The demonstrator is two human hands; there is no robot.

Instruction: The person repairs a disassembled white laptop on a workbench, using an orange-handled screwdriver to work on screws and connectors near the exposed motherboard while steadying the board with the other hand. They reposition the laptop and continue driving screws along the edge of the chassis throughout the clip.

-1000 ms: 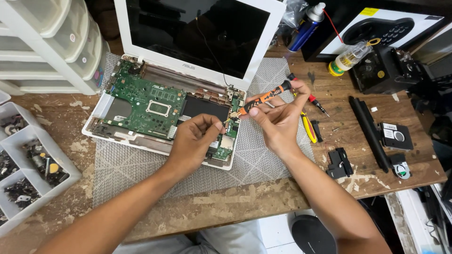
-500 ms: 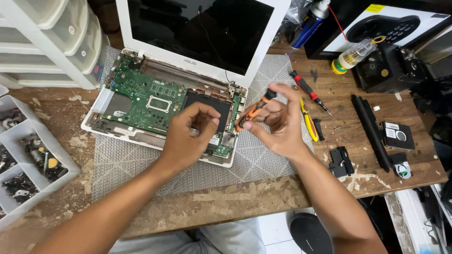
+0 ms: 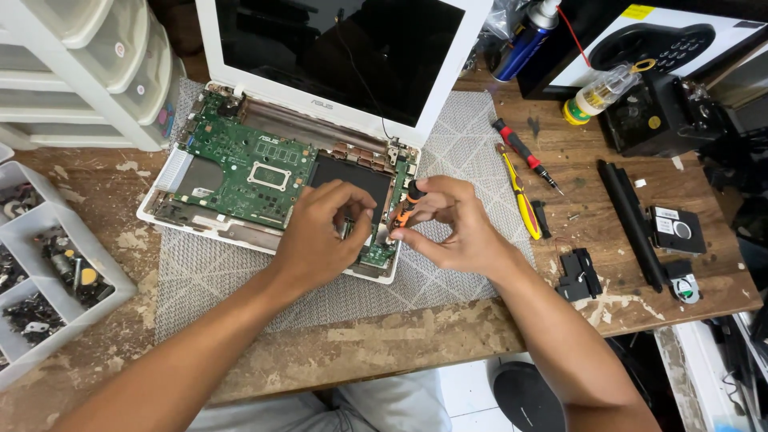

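Laptop (image 3: 264, 168) – white, opened up, lid tilted back, green mainboard exposed – sits on grey mesh mat (image 3: 448, 160) on the bench (image 3: 608, 216). I see both hands over its right front corner. Left hand (image 3: 324, 232): fingers curled, tips pinching at something small on the board; can't tell what, hidden under the fingers. Right hand (image 3: 448, 228) grips an orange-black screwdriver (image 3: 408, 206) near-upright, tip down at the corner – held steep, prob. to bear straight down on a fastener. Spare drivers, red (image 3: 524, 156) and yellow (image 3: 520, 196), lie just right of mat, within reach. Parts tray (image 3: 104, 264) w/ compartments at left edge.
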